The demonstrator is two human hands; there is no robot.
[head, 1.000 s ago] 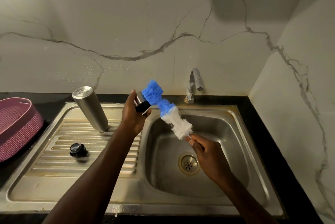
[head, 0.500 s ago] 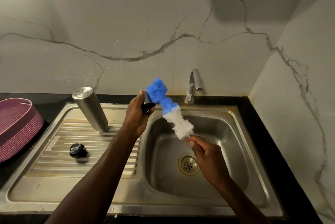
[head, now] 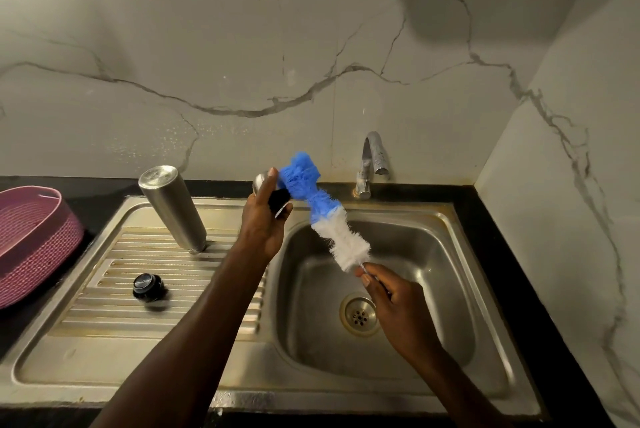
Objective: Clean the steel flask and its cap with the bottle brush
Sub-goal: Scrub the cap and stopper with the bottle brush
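My left hand (head: 265, 219) grips a steel-and-black flask cap (head: 273, 193) above the sink's back edge. My right hand (head: 394, 303) pinches the wire handle of the bottle brush (head: 323, 216), whose blue tip presses against the cap while its white bristles trail down toward my fingers. The steel flask (head: 173, 207) stands upside down and tilted on the ribbed drainboard (head: 104, 289) to the left. A small black knob-like cap (head: 149, 287) lies on the drainboard in front of the flask.
The steel sink basin (head: 433, 254) with its drain (head: 359, 313) lies below my right hand. A tap (head: 372, 164) stands at the back wall. A pink woven basket (head: 31, 240) sits on the black counter at far left. Marble walls close in behind and on the right.
The brush's blue tip has shifted slightly up and right against the cap, and my left hand has turned the cap a little. The flask and black cap stay put.
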